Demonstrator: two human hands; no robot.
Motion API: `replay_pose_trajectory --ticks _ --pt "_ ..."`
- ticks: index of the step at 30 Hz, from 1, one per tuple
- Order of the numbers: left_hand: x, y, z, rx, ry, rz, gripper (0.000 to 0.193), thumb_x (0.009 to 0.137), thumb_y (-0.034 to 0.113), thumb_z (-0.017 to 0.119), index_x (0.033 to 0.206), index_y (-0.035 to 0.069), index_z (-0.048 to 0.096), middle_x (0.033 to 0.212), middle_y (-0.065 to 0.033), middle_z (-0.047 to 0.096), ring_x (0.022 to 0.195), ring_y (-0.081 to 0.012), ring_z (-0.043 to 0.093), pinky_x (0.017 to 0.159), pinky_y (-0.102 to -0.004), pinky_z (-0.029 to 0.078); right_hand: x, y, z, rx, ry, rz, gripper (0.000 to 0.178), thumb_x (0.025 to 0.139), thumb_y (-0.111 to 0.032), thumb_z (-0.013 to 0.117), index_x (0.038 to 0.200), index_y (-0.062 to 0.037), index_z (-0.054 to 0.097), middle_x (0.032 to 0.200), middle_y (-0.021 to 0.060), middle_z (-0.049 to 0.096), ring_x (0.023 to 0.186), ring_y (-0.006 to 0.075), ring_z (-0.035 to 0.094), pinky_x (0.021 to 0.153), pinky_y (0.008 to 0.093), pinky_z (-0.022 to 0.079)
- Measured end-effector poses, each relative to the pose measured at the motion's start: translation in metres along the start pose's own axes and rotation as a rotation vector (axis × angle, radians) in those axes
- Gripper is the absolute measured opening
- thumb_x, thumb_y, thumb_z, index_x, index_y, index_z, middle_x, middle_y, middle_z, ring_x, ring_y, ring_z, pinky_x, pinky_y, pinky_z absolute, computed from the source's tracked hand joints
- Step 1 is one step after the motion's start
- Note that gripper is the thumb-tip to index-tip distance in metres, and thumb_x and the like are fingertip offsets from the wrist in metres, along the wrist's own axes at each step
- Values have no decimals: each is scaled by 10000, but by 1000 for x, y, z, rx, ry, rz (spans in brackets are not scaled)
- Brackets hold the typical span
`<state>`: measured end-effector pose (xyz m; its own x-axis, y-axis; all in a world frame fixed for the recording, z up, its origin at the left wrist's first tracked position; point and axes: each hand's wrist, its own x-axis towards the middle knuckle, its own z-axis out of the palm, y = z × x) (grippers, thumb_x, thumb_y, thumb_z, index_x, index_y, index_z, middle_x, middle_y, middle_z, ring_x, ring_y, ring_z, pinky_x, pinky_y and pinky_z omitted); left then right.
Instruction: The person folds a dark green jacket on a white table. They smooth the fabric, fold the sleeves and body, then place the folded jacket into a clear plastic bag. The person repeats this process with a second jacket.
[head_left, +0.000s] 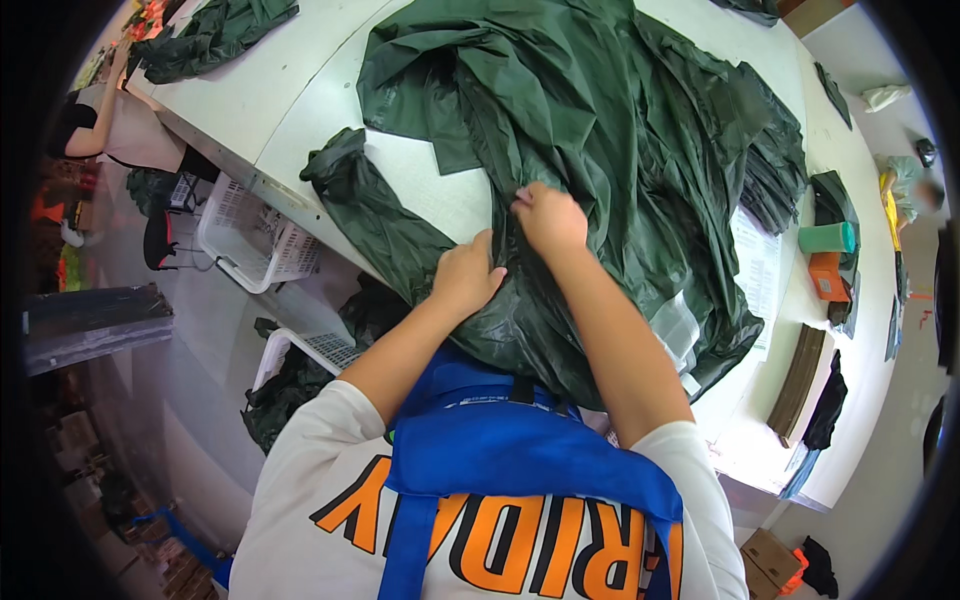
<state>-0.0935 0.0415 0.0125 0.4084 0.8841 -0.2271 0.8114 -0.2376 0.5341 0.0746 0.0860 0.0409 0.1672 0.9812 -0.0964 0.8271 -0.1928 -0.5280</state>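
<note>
A large dark green garment (560,110) of thin, shiny, raincoat-like fabric lies crumpled over the white table, and its lower part hangs over the near edge toward me. What looks like a sleeve (385,205) stretches out to the left. My right hand (552,220) is closed in a pinch on a fold near the garment's middle. Just to the left and nearer, my left hand (466,275) grips the fabric, its thumb pointing right and its other fingers partly hidden. A clear plastic bag (677,325) rests on the garment beside my right forearm.
Printed paper (762,270) sticks out at the garment's right. Beyond it are a green cylinder (827,238) and an orange box (827,277). White baskets (240,240) stand below the table's left edge. Another person (125,125) works at the far left. More green fabric (215,40) lies at the far corner.
</note>
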Motion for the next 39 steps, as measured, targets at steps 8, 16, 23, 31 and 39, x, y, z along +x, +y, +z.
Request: replay_pose_trajectory --ticks 8,16,23,31,39 --pt "-43 -14 -83 -228 -401 22 302 747 131 627 1031 59 554 698 -149 631 664 -348 621 585 -425 462 -11 89 -138 1045 8 192 89 901 -191 603 893 -105 623 688 -52 546 547 46 443 520 207 357" --pt "-21 -13 -58 -335 -158 144 423 761 238 708 1105 36 567 1062 -150 620 1001 -325 596 843 -405 478 -84 126 -89 227 370 285 219 905 -209 602 983 -9 645 837 141 675 794 234 656 715 300 494" --pt "68 20 -15 -79 104 141 392 756 97 703 1120 42 568 1114 -153 596 964 -305 598 773 -361 497 -16 76 -52 -191 24 66 314 800 -294 681 1016 -68 650 910 151 664 898 371 634 763 416 516" --pt "59 5 -20 -426 213 330 275 775 104 683 1015 25 573 1022 -135 592 912 -259 584 778 -360 477 -33 101 -115 1484 140 466 74 931 -116 560 980 -74 597 771 -52 602 476 7 405 417 158 300" --pt "67 4 -12 -424 43 286 157 781 103 701 871 12 609 822 -110 576 734 -246 562 652 -345 454 -25 123 -100 1568 155 544 68 932 -121 556 962 -77 599 737 -33 605 459 37 435 425 171 346"
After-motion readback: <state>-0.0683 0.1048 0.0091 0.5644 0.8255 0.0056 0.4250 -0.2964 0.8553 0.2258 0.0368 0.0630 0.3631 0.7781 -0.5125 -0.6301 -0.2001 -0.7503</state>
